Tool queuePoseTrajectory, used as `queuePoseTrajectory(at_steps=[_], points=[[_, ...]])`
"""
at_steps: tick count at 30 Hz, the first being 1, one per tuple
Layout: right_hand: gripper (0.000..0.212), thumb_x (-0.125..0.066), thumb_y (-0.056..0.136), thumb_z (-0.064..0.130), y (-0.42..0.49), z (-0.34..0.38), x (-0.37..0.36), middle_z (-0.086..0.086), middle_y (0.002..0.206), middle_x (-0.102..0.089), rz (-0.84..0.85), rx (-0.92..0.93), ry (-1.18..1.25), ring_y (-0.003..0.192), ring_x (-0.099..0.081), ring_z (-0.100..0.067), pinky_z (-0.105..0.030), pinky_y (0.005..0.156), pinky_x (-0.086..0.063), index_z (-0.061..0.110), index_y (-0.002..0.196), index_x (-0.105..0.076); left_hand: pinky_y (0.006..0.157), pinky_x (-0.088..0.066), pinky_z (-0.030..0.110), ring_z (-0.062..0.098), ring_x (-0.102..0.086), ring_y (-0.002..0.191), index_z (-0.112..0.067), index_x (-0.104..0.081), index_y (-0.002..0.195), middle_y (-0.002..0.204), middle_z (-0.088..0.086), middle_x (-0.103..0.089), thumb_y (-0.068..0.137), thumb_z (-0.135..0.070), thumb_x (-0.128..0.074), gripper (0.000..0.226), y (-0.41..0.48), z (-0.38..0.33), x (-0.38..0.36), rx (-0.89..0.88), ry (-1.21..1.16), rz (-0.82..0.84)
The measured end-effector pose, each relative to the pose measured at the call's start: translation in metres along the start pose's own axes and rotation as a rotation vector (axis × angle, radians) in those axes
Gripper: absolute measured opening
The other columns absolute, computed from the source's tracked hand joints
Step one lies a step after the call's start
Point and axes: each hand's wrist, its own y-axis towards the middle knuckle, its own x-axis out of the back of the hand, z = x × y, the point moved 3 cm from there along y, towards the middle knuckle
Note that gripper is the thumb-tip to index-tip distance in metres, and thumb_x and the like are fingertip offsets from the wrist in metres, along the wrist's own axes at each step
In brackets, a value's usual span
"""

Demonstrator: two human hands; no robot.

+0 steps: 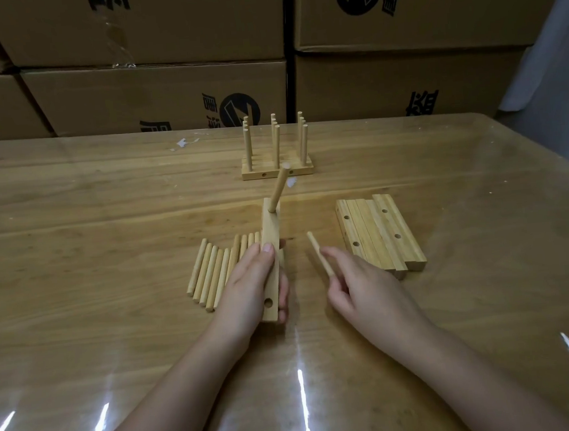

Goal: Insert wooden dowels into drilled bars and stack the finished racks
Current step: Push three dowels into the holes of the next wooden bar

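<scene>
My left hand grips a drilled wooden bar raised off the table, thumb on its top face. One dowel stands in the bar's far hole; an empty hole shows near its close end. My right hand pinches a single loose dowel just right of the bar. Several loose dowels lie side by side under and left of my left hand. Several drilled bars lie packed together to the right. Finished racks with upright dowels stand grouped at the far middle of the table.
The wooden table carries a shiny clear cover with glare near the front. Stacked cardboard boxes form a wall right behind its far edge. Small white scraps lie at the far left of the racks.
</scene>
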Motion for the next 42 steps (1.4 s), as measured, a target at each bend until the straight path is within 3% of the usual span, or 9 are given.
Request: queuePoseTrajectory(at_steps=[3, 9, 13, 17, 21, 31, 36, 40, 42], points=[[0.044, -0.043, 0.095, 0.015, 0.001, -0.003, 0.001, 0.018, 0.072, -0.046, -0.076, -0.098, 0.224, 0.060, -0.049, 0.003, -0.011, 0.053, -0.037, 0.019, 0.139, -0.040, 0.040, -0.039, 0.020, 0.017, -0.046, 0.037, 0.002, -0.045, 0.102, 0.049, 0.006, -0.050, 0.102, -0.035, -0.031, 0.039, 0.001, 0.000, 0.001, -0.009, 0.029, -0.019], [0.033, -0.034, 0.100, 0.015, 0.004, -0.015, -0.001, 0.013, 0.073, -0.051, -0.138, -0.340, 0.735, 0.051, -0.050, 0.007, -0.011, 0.048, -0.037, 0.020, 0.129, -0.050, 0.041, -0.041, 0.024, 0.018, -0.047, 0.039, -0.014, -0.053, 0.109, 0.048, 0.005, -0.047, 0.096, -0.034, -0.022, 0.040, 0.004, 0.002, 0.002, 0.016, -0.049, 0.010], [0.028, -0.045, 0.097, 0.014, 0.005, -0.012, 0.003, 0.004, 0.074, -0.055, -0.073, -0.318, 1.002, 0.057, -0.056, -0.003, -0.017, 0.054, -0.048, 0.026, 0.121, -0.052, 0.043, -0.041, 0.023, 0.019, -0.047, 0.040, -0.009, -0.052, 0.111, 0.053, 0.008, -0.051, 0.089, -0.040, -0.030, 0.044, 0.002, 0.000, 0.002, -0.038, -0.091, 0.038], [0.024, -0.046, 0.096, 0.008, 0.006, -0.006, 0.003, -0.006, 0.091, -0.057, -0.041, -0.250, 0.948, 0.069, -0.062, -0.005, -0.021, 0.066, -0.054, 0.011, 0.114, -0.061, 0.043, -0.041, 0.020, 0.017, -0.048, 0.040, -0.007, -0.048, 0.102, 0.062, 0.007, -0.061, 0.091, -0.040, -0.036, 0.037, 0.003, -0.002, 0.004, -0.099, -0.163, 0.004], [0.020, -0.044, 0.096, 0.009, 0.006, -0.005, 0.006, 0.001, 0.081, -0.063, -0.055, -0.202, 0.925, 0.067, -0.063, -0.007, -0.020, 0.063, -0.053, 0.017, 0.101, -0.062, 0.044, -0.043, 0.022, 0.017, -0.051, 0.043, -0.018, -0.051, 0.110, 0.066, 0.006, -0.064, 0.092, -0.044, -0.036, 0.035, 0.002, -0.002, 0.003, -0.107, -0.117, 0.018], [0.035, -0.047, 0.096, 0.015, 0.003, -0.006, 0.004, 0.014, 0.065, -0.057, -0.023, -0.092, 0.769, 0.058, -0.053, -0.002, -0.014, 0.060, -0.046, 0.046, 0.107, -0.058, 0.043, -0.042, 0.021, 0.015, -0.050, 0.043, -0.018, -0.053, 0.109, 0.061, 0.001, -0.059, 0.093, -0.046, -0.035, 0.037, 0.001, -0.002, 0.001, -0.134, -0.014, -0.002], [0.034, -0.048, 0.095, 0.017, 0.002, -0.005, 0.006, 0.029, 0.073, -0.060, -0.054, -0.043, 0.702, 0.069, -0.055, 0.005, -0.011, 0.064, -0.043, 0.046, 0.112, -0.057, 0.045, -0.044, 0.022, 0.015, -0.054, 0.047, -0.027, -0.051, 0.108, 0.063, 0.000, -0.061, 0.092, -0.045, -0.038, 0.028, 0.001, -0.001, -0.002, -0.123, 0.006, 0.012], [0.034, -0.048, 0.095, 0.015, 0.002, -0.007, 0.008, 0.004, 0.097, -0.065, -0.140, -0.038, 0.616, 0.088, -0.059, -0.012, -0.027, 0.075, -0.049, 0.039, 0.116, -0.058, 0.050, -0.046, 0.022, 0.013, -0.057, 0.052, -0.029, -0.049, 0.112, 0.070, 0.001, -0.063, 0.093, -0.043, -0.033, 0.029, -0.002, -0.001, -0.005, -0.135, 0.037, 0.044], [0.034, -0.048, 0.095, 0.012, 0.002, -0.007, 0.010, -0.001, 0.092, -0.062, -0.176, -0.024, 0.578, 0.082, -0.056, -0.011, -0.028, 0.072, -0.047, 0.036, 0.117, -0.058, 0.050, -0.046, 0.022, 0.013, -0.056, 0.052, -0.024, -0.048, 0.121, 0.072, 0.002, -0.063, 0.094, -0.037, -0.029, 0.035, -0.002, -0.002, -0.004, -0.128, 0.037, 0.056]])
